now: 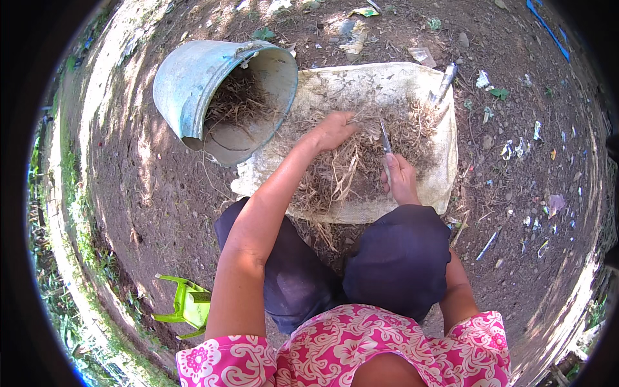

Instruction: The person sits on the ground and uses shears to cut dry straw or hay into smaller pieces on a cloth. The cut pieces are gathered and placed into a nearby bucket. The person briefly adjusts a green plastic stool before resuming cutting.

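Note:
My right hand [402, 176] grips a knife [385, 138], its blade pointing away from me over a heap of dry plant litter [333, 174]. My left hand [336, 130] reaches into the heap, left of the blade, fingers bent down among the dry stalks. Whether it pinches any stalks cannot be made out. Under the litter lies a pale woven sack [372, 77], spread on the ground. A weathered light-blue plastic bucket [186, 82] rests on its side at the sack's left edge, mouth towards the sack. Dark, dry plant matter [237, 99] sits inside it.
A hand tool with a silver-grey handle [449, 77] lies at the sack's far right corner. To my left stands a small green plastic stool or chair [191, 305]. Bits of litter and a pale stick [488, 245] dot the bare soil at right.

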